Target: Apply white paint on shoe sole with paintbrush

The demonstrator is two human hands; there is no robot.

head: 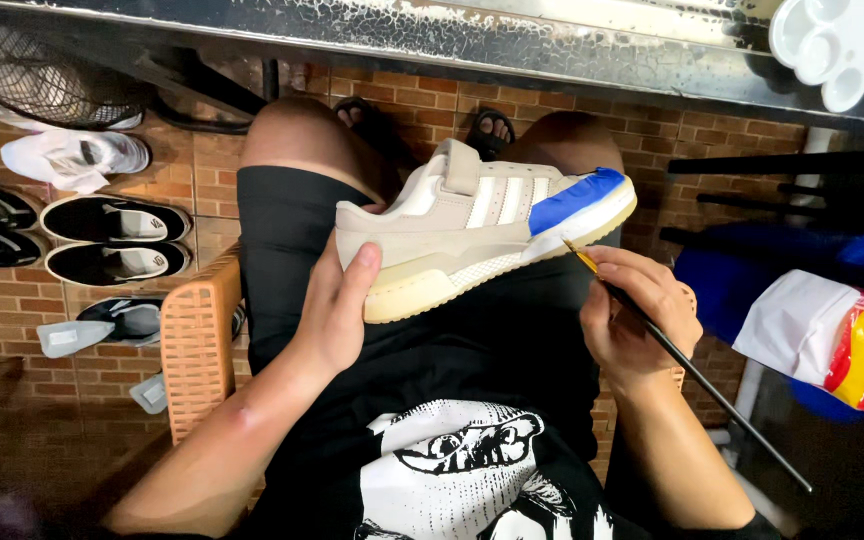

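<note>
Resting across the lap, the beige sneaker [472,235] with blue tape [574,197] over its toe looked light, its upper soft and its sole stiff, so the heel, where the left hand [337,310] was clamped on it with the thumb against the sole's edge, seemed the surest hold. The right hand [637,320] was closed around a thin paintbrush [697,375] with its tip touching the sole under the tape. Other shoes [117,240] lay well apart on the brick floor [212,170], a white palette [832,45] sat on the tabletop [512,40] above, and nothing crowded either hand.
</note>
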